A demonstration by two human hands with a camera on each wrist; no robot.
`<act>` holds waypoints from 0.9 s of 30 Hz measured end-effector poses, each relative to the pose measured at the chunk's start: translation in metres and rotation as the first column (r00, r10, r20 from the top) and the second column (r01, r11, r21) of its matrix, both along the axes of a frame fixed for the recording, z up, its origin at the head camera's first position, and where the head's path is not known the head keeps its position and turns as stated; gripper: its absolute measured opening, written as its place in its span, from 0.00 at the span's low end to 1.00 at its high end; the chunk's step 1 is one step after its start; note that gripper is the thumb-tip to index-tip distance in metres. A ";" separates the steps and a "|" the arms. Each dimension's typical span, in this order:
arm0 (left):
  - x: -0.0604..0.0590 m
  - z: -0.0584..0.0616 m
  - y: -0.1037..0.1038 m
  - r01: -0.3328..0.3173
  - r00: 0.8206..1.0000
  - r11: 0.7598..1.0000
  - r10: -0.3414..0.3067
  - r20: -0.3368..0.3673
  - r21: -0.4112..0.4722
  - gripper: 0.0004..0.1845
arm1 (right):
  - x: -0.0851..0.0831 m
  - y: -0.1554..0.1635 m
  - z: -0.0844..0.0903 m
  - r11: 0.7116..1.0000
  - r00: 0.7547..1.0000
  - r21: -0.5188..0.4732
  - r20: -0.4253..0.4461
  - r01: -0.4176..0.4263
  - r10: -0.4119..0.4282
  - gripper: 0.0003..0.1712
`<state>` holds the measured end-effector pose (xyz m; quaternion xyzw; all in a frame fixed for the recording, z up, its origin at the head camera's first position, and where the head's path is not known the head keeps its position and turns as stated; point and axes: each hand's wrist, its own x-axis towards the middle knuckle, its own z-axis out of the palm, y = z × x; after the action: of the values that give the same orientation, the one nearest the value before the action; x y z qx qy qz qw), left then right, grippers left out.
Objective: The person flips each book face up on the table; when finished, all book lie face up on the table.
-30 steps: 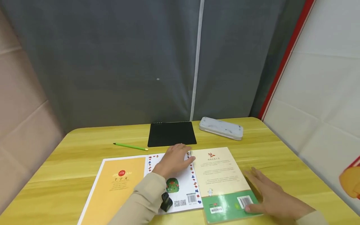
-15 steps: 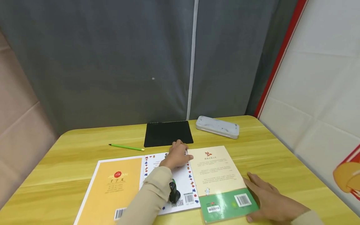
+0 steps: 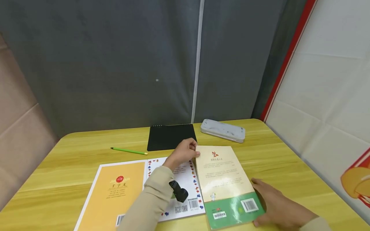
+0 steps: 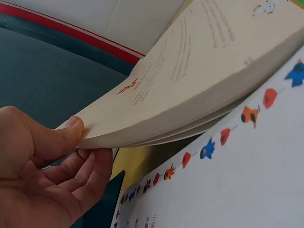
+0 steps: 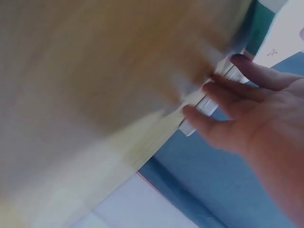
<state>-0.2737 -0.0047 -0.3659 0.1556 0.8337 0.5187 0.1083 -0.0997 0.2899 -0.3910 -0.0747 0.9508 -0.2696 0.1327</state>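
The left hand [image 3: 185, 152] pinches the far left corner of the thick cream-and-green paperback book [image 3: 225, 183], thumb on the cover and fingers curled beneath, so that this corner rides clear of the tabletop while the rest of the book slopes down toward the near edge; the left wrist view shows the page block bowed upward over the thumb [image 4: 61, 137] with a gap of shadow under it. The right hand [image 3: 274, 208] lies against the book's near right edge with fingers fairly straight and relaxed, gripping nothing; it seems placed there to steady the book on that side, though the right wrist view is too blurred to show exactly where the fingertips touch. Under the lifted side lies a thin white booklet bordered with small red and blue figures [image 3: 185, 189], its edge tucked just beneath the paperback, and touching it on the left is a flat yellow-orange booklet with a white margin [image 3: 115, 192]. Farther back rest a black spiral-bound notebook [image 3: 170, 137], a slim green pencil [image 3: 128, 150] well to its left, and a pale grey oblong pencil case [image 3: 222, 130] just to its right. All sit on a yellow wood-grain tabletop [image 3: 289, 166], closed in by a dark grey curtain [image 3: 115, 64] behind, a beige panel [image 3: 17, 128] on the left, and a white quilted wall with a red strip [image 3: 332, 80] on the right.
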 end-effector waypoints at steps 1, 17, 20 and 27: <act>0.000 0.000 0.000 -0.008 1.000 1.000 0.007 0.018 0.026 0.11 | 0.000 0.000 0.003 1.000 1.000 -0.015 0.012 0.016 -0.016 0.71; 0.007 -0.008 0.023 -0.156 0.977 0.914 0.086 0.196 0.375 0.19 | 0.030 -0.004 0.054 0.753 0.960 -0.614 -0.264 -0.238 0.088 0.56; 0.009 -0.009 0.033 -0.155 0.971 0.878 0.052 0.233 0.453 0.18 | 0.039 -0.018 0.064 0.768 0.944 -0.584 -0.321 -0.263 0.079 0.55; 0.016 0.001 0.043 -0.081 0.967 0.831 -0.067 0.244 0.550 0.14 | 0.038 -0.053 0.073 0.835 0.730 -0.268 -0.651 -0.479 0.210 0.47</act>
<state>-0.2577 0.0385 -0.3649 0.1100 0.6268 0.7542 0.1620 -0.0613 0.2372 -0.3185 -0.3619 0.8301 -0.3992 -0.1436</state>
